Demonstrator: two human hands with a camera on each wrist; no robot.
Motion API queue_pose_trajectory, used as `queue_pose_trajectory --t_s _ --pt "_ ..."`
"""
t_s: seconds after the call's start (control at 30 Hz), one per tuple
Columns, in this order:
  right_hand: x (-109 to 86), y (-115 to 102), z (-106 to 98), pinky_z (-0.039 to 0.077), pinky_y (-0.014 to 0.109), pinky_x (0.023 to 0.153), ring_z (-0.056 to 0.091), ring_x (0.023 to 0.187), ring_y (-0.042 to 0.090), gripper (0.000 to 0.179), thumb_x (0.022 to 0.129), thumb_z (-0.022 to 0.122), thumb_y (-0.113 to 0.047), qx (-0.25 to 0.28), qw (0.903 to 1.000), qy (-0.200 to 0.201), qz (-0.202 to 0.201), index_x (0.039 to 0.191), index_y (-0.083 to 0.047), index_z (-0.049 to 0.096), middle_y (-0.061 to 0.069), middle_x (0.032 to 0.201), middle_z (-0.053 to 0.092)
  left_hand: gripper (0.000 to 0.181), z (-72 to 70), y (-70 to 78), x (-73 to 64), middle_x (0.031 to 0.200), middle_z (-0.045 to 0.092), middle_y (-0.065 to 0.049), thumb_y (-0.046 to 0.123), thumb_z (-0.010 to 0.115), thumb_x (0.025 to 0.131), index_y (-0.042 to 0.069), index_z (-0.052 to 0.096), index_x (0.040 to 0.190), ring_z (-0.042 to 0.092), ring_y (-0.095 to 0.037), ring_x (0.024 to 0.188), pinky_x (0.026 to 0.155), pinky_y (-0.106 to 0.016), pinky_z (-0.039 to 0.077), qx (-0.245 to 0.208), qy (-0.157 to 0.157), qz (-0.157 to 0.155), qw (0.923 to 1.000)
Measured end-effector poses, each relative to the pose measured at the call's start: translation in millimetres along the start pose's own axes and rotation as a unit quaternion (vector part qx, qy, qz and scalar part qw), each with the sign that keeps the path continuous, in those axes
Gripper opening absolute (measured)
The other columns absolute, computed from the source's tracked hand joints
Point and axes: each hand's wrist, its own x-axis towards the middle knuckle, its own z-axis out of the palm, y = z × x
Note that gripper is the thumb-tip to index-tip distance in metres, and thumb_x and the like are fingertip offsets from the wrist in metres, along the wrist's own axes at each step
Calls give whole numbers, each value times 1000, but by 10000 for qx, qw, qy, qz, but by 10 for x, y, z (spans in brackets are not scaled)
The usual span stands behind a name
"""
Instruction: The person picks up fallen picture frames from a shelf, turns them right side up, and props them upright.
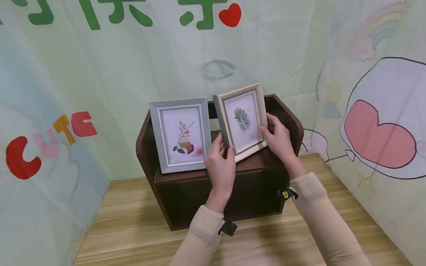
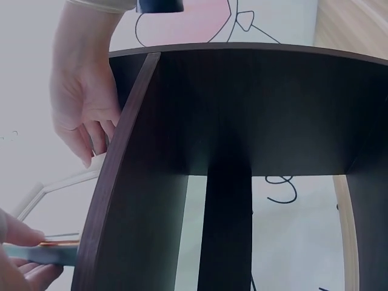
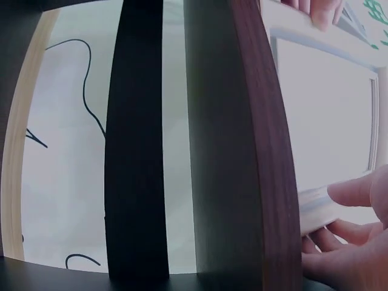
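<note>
Both hands hold a cream picture frame point(image 1: 245, 121) with a green leaf print, tilted above the top shelf of a dark brown wooden rack point(image 1: 222, 197). My left hand point(image 1: 220, 161) pinches its lower left edge, thumb in front and fingers behind. On the opposite side my right hand point(image 1: 279, 137) grips the right edge, its thumb on the front. In the right wrist view the thumb point(image 3: 354, 191) lies on the frame's border. A grey picture frame point(image 1: 180, 135) with a flower print stands upright on the shelf's left half, close beside the left hand.
The rack stands on a wood-grain table point(image 1: 127, 227), with raised side panels at both ends of its top shelf. An open lower compartment point(image 2: 242, 109) shows in the left wrist view. A printed cloth backdrop point(image 1: 285, 55) hangs behind and along both sides.
</note>
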Motion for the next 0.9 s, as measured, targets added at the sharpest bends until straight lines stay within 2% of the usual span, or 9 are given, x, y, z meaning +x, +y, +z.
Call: queue_pose_trajectory --t_s 0.17,0.37,0.7,0.9 --pt "-85 -36 4 48 44 96 58 117 32 48 94 57 -12 -1 9990 438 -12 138 -1 44 18 136 52 42 34 23 25 121 61 -20 1 65 87 -3 56 127 64 -25 109 87 -29 53 43 -8 -101 9999" --pt "-175 -74 -6 47 43 98 57 118 32 49 93 58 -10 55 9975 700 10 139 0 43 18 136 52 38 70 22 70 122 61 -20 -1 61 89 -3 56 127 62 -27 109 88 -30 53 290 -100 -157 9994" --pt "-270 -86 -21 45 44 100 53 122 34 52 94 56 -10 -115 9974 714 42 142 0 38 20 139 46 36 123 -19 134 120 61 -20 -1 58 90 -4 55 126 62 -30 108 88 -37 54 636 -172 -92 9978" --pt "-319 -122 -21 45 44 101 50 124 35 54 94 56 -10 -269 9971 688 175 143 0 35 23 138 45 36 145 -7 151 118 62 -19 -2 57 90 -2 56 126 62 -31 107 89 -40 53 725 -152 -220 9970"
